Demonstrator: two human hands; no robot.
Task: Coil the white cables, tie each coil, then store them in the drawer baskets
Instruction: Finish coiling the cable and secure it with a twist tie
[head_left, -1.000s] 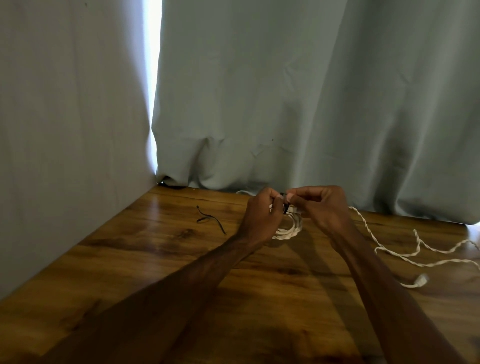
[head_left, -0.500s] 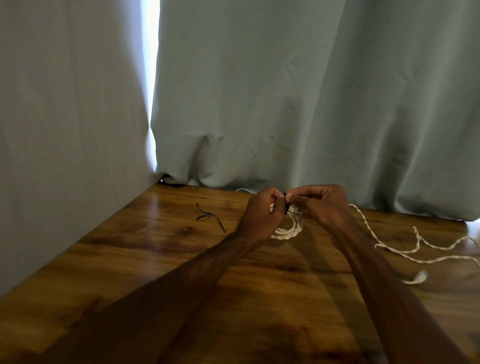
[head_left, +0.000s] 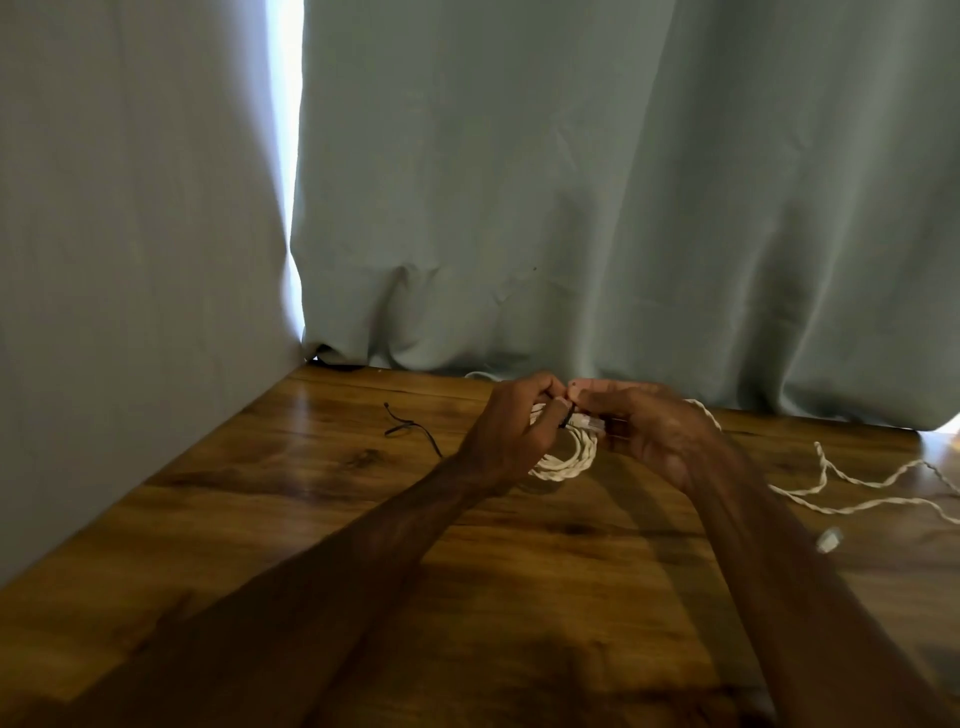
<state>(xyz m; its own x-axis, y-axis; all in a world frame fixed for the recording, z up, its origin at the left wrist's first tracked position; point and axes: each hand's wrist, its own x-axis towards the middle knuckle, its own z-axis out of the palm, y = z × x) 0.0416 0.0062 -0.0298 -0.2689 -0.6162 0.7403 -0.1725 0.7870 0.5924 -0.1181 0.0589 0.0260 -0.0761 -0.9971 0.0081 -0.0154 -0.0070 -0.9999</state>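
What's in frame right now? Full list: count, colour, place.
coiled cable: 1, white, between both hands, over the table
tie on coil: 1, black, at the coil's top by the fingers
spare tie: 1, black, on the table left of the hands
loose cable: 1 run, white, on the table at right; link to the coil hidden
table: 1, brown wood
curtain: 2 panels, grey-green, back and left, bright gap between
left hand: grips the coil
right hand: pinches the coil's top

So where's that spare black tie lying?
In the head view, the black tie lies on the wooden table, just left of the left hand, untouched.
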